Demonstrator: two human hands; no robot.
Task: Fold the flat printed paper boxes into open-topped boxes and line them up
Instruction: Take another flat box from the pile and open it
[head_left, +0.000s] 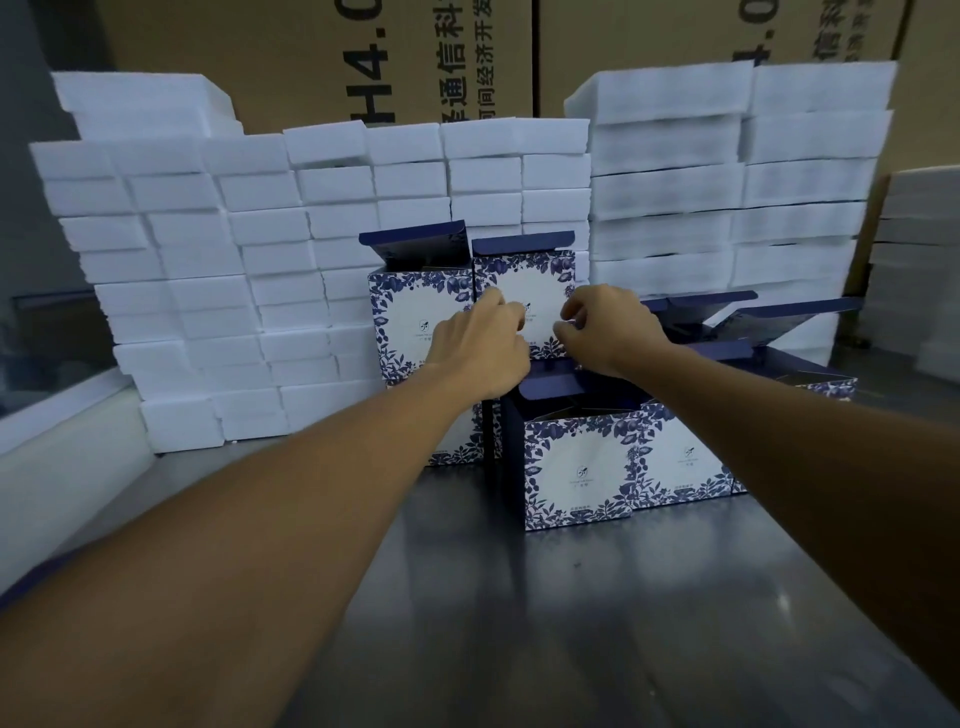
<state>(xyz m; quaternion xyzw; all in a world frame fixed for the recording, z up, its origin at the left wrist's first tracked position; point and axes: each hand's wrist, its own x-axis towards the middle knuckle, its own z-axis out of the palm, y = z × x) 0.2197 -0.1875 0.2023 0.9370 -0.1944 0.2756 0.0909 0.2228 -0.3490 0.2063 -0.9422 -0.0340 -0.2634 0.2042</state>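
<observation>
Several folded blue-and-white floral paper boxes stand on the steel table (571, 623), their dark blue lid flaps up. Two upper boxes sit stacked at the back: one on the left (410, 322) and one on the right (524, 275). In front, a row runs rightward from the nearest box (576, 467), past a second box (685, 462), to a third box (826, 387). My left hand (483, 343) and my right hand (610, 327) reach out side by side, fingers curled against the front face of the upper right box. I cannot see whether they grip it.
Tall stacks of white foam blocks (218, 270) wall in the back and left, with larger foam slabs (727, 171) at the back right. Brown printed cartons (415, 57) rise behind them. A pale ledge (62, 447) borders the table on the left.
</observation>
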